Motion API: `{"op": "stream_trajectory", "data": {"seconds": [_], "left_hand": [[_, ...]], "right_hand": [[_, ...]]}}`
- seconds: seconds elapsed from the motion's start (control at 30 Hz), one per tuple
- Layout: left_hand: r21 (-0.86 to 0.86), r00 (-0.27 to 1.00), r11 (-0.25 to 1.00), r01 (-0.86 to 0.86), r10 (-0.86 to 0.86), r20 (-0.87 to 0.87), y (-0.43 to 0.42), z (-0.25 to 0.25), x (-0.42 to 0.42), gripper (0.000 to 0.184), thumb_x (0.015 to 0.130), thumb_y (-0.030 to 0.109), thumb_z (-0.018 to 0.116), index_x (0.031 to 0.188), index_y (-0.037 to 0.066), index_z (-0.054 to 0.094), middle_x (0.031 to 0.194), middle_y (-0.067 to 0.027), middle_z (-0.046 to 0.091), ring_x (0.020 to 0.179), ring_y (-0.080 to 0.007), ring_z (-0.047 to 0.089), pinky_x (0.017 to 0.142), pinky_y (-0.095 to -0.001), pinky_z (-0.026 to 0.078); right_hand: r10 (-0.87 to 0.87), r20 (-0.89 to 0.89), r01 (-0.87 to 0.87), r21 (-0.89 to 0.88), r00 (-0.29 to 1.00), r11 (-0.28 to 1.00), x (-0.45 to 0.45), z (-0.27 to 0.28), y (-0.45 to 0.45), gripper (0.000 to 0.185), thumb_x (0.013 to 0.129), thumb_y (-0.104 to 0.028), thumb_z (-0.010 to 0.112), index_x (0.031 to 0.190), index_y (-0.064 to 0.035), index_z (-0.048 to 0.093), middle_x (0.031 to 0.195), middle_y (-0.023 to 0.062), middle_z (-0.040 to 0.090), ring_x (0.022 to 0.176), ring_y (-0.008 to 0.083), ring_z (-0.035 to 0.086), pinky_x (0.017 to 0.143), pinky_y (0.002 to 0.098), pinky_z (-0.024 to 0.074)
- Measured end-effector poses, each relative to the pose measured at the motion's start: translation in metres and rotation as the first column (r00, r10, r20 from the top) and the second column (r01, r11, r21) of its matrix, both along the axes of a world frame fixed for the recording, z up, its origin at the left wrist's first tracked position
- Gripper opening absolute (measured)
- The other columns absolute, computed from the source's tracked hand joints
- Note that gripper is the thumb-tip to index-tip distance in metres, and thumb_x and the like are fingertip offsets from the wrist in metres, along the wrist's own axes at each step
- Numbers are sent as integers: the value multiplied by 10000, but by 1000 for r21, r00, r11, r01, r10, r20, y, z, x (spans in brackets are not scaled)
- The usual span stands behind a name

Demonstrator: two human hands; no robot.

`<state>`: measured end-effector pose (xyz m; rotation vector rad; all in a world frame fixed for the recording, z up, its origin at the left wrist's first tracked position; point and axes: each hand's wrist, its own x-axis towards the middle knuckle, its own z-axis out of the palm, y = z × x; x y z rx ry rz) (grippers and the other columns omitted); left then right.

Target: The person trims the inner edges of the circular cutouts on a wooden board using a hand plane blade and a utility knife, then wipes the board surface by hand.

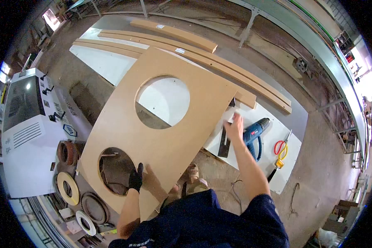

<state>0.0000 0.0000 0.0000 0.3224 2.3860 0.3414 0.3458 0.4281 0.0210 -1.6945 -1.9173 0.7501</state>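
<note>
A large tan wooden panel (124,109) with two round holes lies tilted across the view. My left hand (135,178), in a black glove, grips the rim of the smaller hole, its fingers dipping into the opening. My bare right hand (235,128) is over the white board (213,142), beside the panel's right edge, with its fingers drawn together. What they hold, if anything, is too small to make out. Just beneath those fingers lies a flat black tool (224,144). A blue heat gun (255,130) rests right of this hand.
Scissors (281,149) with red and yellow handles and a yellow-and-black cutter (277,165) lie at the right. Long wooden strips (202,58) run behind the panel. A white machine (33,136) and several rolls of edging (68,188) stand at the left.
</note>
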Motion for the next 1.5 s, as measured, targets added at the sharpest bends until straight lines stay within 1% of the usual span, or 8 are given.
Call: {"op": "stream_trajectory", "data": {"seconds": [0.37, 0.67, 0.8, 0.93, 1.07, 1.23, 1.3, 1.5], "left_hand": [[363, 844, 787, -499, 536, -3, 31, -43, -9, 778, 967, 619, 534, 1356, -52, 588, 1414, -260, 574, 1319, -360, 539, 1090, -426, 403], [94, 759, 753, -651, 645, 90, 53, -13, -2, 800, 995, 589, 506, 1551, 28, 383, 1604, -151, 390, 1460, -289, 387, 1187, -371, 296], [326, 328, 67, -943, 347, 879, 0, -119, -59, 685, 1045, 512, 469, 1553, 59, 393, 1593, -91, 404, 1481, -227, 341, 1198, -345, 290], [363, 839, 757, -543, 472, 270, 30, -23, -14, 740, 1019, 590, 453, 1533, 57, 430, 1556, -135, 457, 1412, -282, 431, 1146, -363, 335], [249, 982, 951, -182, 186, 5, -2, -56, -37, 696, 1011, 581, 475, 1409, 17, 565, 1461, -204, 549, 1356, -365, 496, 1131, -420, 374], [154, 960, 958, 241, -213, -179, -57, -91, -57, 520, 1079, 350, 401, 1485, 33, 473, 1551, -188, 445, 1419, -364, 420, 1189, -442, 324], [-141, 699, 797, 587, -587, -408, -88, -116, -65, 481, 1086, 256, 373, 1514, 44, 436, 1569, -171, 424, 1442, -351, 394, 1209, -442, 301], [-137, 757, 837, 530, -540, -369, -98, -93, -58, 459, 1079, 169, 361, 1515, 46, 430, 1556, -172, 437, 1447, -343, 389, 1225, -435, 282]], "right_hand": [[152, 160, -182, 199, 975, 963, -4, -21, 86, 728, 692, -28, 758, 1371, -68, 497, 1364, 240, 492, 1302, 453, 450, 1090, 499, 397], [-103, 350, 57, 138, 931, 989, 100, 59, 97, 746, 674, -485, 891, 1147, 9, 593, 1184, 233, 584, 1137, 398, 581, 950, 480, 492], [-237, 317, 242, 25, 918, 970, 163, 33, 100, 822, 686, -621, 826, 1170, 13, 628, 1203, 247, 614, 1174, 390, 586, 997, 477, 471], [-337, 360, 350, 31, 870, 936, 193, 25, 85, 829, 705, -658, 796, 1171, 8, 632, 1191, 244, 626, 1144, 396, 602, 978, 479, 476], [-309, 341, 320, 25, 888, 947, 199, 21, 104, 825, 710, -656, 791, 1211, -24, 618, 1190, 224, 649, 1157, 382, 604, 973, 478, 480], [-350, 434, 368, 45, 830, 929, 192, 28, 129, 802, 717, -585, 833, 1295, -85, 590, 1273, 176, 654, 1229, 345, 595, 993, 487, 482], [-353, 475, 370, 61, 806, 927, 202, 21, 143, 795, 713, -594, 835, 1330, -154, 594, 1278, 142, 672, 1228, 333, 611, 1004, 484, 485], [-367, 584, 454, -4, 725, 891, 240, 24, 156, 697, 806, -627, 722, 1309, -153, 631, 1256, 139, 690, 1202, 350, 632, 1030, 489, 465]]}}
